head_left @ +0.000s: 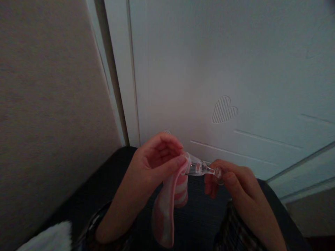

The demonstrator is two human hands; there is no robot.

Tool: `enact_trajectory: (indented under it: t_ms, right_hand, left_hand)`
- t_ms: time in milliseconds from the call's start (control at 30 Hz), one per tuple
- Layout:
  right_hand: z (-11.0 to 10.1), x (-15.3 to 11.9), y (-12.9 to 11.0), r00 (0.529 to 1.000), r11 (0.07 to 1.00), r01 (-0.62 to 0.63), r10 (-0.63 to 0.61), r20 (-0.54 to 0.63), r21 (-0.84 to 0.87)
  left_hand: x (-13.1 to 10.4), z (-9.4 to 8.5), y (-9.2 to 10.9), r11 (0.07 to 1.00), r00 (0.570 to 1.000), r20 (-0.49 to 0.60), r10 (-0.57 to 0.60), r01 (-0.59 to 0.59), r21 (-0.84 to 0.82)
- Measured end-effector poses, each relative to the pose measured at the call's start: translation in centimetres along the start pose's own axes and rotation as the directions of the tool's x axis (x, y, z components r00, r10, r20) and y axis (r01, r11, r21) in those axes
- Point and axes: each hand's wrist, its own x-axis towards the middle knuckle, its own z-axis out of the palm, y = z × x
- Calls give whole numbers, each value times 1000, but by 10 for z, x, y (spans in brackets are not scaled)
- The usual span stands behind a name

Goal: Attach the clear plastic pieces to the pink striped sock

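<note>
Low in the middle of the head view, a small clear stemmed glass (195,168) lies sideways between my hands. My left hand (154,164) pinches a pink-and-white striped cloth (164,216) against the wide end of the glass, thumb in front. Part of the cloth seems to be inside the bowl, and the rest hangs down in a fold. On the other side, my right hand (239,183) grips the round foot of the glass between thumb and fingers. The rim is mostly hidden by the cloth and my left fingers.
Below my hands is a dark tabletop (199,223). A white door (183,87) with a carved heart (225,109) rises right behind it, and a beige wall (52,87) stands at the left. Something white and fluffy (52,237) shows at the lower left.
</note>
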Motion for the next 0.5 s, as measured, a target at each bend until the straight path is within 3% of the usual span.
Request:
enact_trajectory:
  t_ms: [500]
  right_hand:
    - [-1,0,3,999,999,26,-27,20,39]
  left_hand:
    - [0,1,0,1000,1000,1,25,-25,1]
